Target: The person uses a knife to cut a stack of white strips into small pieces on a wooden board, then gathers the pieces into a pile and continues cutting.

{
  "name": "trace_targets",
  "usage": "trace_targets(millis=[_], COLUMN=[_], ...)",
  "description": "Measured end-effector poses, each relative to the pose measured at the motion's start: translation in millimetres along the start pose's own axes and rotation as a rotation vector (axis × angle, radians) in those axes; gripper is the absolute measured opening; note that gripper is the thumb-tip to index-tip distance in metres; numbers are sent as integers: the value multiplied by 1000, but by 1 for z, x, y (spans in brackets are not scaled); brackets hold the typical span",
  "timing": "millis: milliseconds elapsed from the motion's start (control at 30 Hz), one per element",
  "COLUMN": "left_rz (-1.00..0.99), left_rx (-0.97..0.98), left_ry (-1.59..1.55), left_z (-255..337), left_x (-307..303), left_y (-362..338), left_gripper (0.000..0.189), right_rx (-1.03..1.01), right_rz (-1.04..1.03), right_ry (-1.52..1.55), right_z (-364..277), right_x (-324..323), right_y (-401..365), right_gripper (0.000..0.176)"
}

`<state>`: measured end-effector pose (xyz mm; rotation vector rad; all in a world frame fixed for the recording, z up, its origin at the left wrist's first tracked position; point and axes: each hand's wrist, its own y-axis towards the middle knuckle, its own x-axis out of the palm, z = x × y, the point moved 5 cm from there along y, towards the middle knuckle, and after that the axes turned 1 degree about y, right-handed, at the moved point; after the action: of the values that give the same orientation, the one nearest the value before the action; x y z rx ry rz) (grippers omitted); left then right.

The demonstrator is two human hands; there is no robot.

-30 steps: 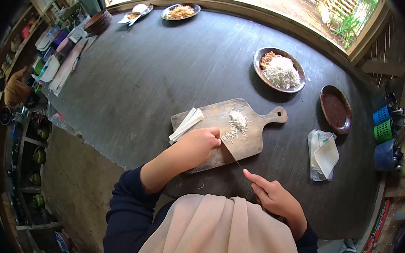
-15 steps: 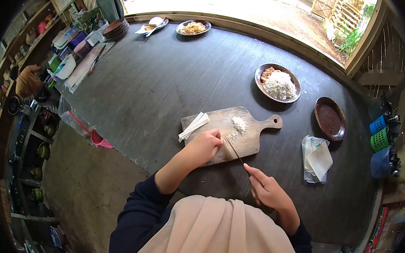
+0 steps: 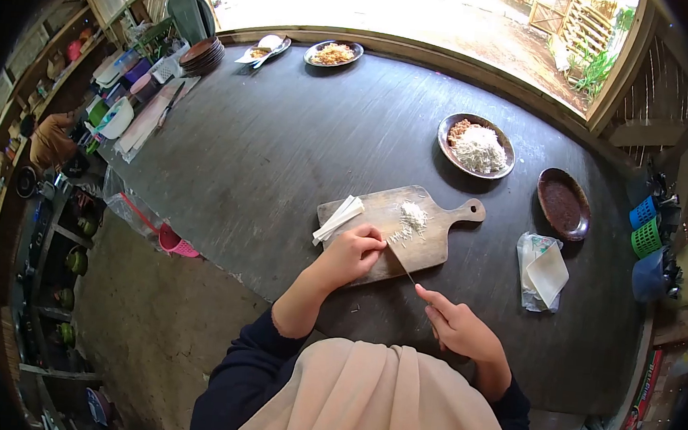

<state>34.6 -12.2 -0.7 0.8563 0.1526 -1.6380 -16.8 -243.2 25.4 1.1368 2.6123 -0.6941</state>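
A wooden cutting board (image 3: 430, 246) lies on the dark table. My right hand (image 3: 460, 329) is closed round the handle of a knife (image 3: 401, 265), whose blade rests over the board. Beside the blade, my left hand (image 3: 355, 254) presses its fingers together at the board's middle; what they hold is hidden. Thin white shreds (image 3: 412, 217) form a small pile beyond the blade. White strips (image 3: 339, 219) lie together on the board's left end.
A plate with white shreds and brown food (image 3: 478, 148) stands beyond the board. To the right are an empty brown dish (image 3: 563, 205) and white sheets on plastic (image 3: 547, 275). Two food plates (image 3: 333, 53) stand at the back, near stacked brown plates (image 3: 201, 55).
The whole view has shifted slightly, with the board and plates a little further right. Both hands keep nearly the same place at the board and knife.
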Motion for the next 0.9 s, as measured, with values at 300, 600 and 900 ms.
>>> trace_targets(millis=[300, 600, 900], left_rz=[19, 51, 91], left_rx=[-1, -10, 1], left_ry=[24, 30, 44], left_z=[1, 3, 6], left_x=[4, 5, 8], left_y=[-4, -4, -6], left_gripper=[16, 15, 15], right_rx=[33, 21, 13], right_rz=[-48, -97, -3], right_ry=[-41, 16, 105], right_z=[1, 1, 13], right_x=[-1, -2, 1], right_y=[3, 22, 32], right_gripper=[44, 52, 47])
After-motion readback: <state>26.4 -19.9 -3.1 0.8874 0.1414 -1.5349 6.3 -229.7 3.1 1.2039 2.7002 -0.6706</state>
